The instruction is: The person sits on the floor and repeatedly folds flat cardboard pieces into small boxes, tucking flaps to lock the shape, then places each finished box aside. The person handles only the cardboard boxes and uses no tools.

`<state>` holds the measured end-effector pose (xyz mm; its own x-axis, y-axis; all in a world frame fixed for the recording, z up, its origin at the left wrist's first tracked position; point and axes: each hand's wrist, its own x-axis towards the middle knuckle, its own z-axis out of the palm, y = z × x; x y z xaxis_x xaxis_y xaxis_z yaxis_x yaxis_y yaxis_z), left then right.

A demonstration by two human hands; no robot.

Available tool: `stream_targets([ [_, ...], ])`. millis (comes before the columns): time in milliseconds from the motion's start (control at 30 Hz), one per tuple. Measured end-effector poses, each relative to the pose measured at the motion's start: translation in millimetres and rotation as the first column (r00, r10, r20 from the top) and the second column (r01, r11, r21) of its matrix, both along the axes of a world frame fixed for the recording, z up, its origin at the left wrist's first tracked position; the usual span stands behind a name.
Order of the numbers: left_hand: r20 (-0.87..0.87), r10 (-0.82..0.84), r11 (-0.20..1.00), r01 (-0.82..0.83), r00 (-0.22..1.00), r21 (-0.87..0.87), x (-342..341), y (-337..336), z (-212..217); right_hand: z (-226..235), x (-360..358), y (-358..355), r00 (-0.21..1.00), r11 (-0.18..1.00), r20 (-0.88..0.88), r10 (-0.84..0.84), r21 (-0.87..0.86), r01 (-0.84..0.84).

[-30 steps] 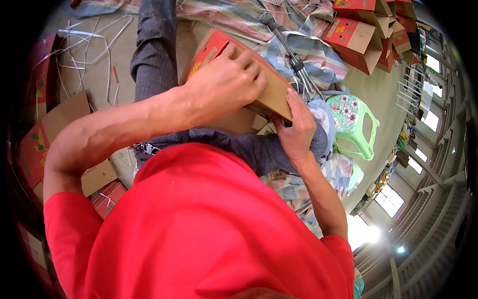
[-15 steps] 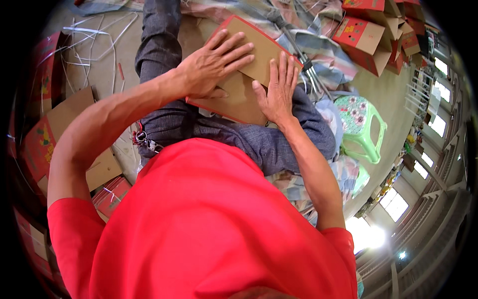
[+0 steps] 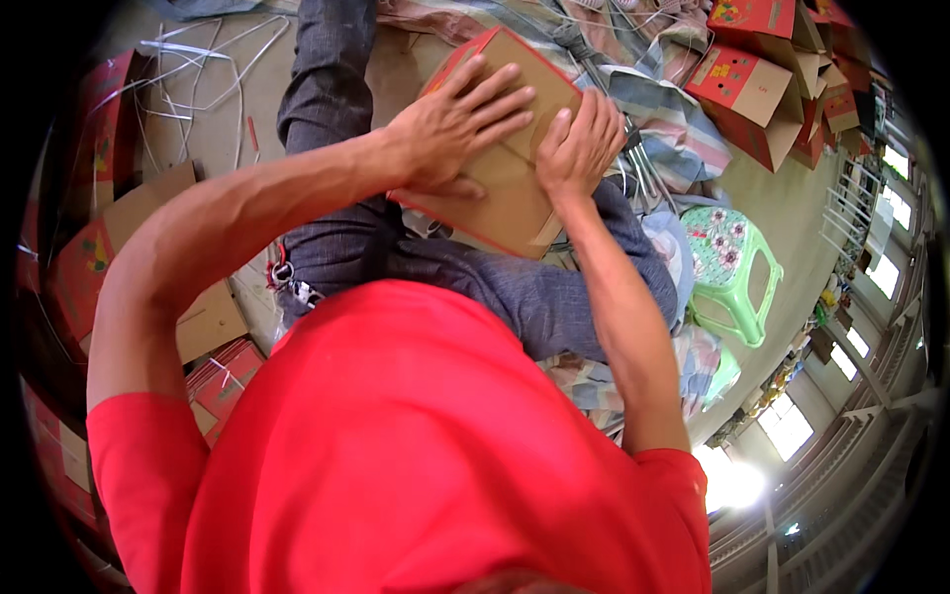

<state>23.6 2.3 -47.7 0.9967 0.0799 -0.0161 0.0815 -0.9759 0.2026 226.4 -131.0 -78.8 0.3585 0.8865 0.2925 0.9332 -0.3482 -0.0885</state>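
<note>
Between my legs stands a cardboard box [image 3: 510, 213] with red edges and brown closed flaps facing up. My left hand [image 3: 457, 129] lies across the flaps with its fingers spread. At the box's right edge is my right hand [image 3: 582, 147], its thumb on the top and its bent fingers reaching over the edge; the fingertips are partly hidden. The underside of the box cannot be seen.
Red and brown cartons [image 3: 752, 99] are piled at the far right, and flattened cartons [image 3: 148, 228] lie at the left. A green stool [image 3: 727, 267] stands right. White straps [image 3: 203, 79] litter the floor; striped cloth [image 3: 683, 119] and metal rods [image 3: 648, 173] lie beyond the box.
My right hand has gone from lying flat on the flaps to curling over the right edge. The box looks tilted, showing more of its red side. My left hand stays spread on top.
</note>
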Motion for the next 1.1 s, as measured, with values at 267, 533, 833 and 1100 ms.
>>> stream_targets([
  [267, 0.368, 0.561, 0.715, -0.211, 0.741, -0.666, -25, 3, -13, 26, 0, -7, 0.996, 0.994, -0.069, 0.062, 0.093, -0.056],
  [533, 0.218, 0.564, 0.556, -0.171, 0.797, -0.814, -25, -5, -44, 6, -20, -9, 0.998, 0.997, -0.046, 0.05, 0.068, -0.047],
  [833, 0.079, 0.698, 0.028, 0.083, 0.712, -0.996, -30, 1, -64, 34, -32, -1, 0.996, 0.996, -0.052, 0.069, 0.055, -0.067],
  [1100, -0.699, 0.673, -0.467, -0.595, 0.24, -0.654, -74, -36, -213, 34, -48, -52, 0.936, 0.981, -0.351, 0.021, 0.19, 0.049],
])
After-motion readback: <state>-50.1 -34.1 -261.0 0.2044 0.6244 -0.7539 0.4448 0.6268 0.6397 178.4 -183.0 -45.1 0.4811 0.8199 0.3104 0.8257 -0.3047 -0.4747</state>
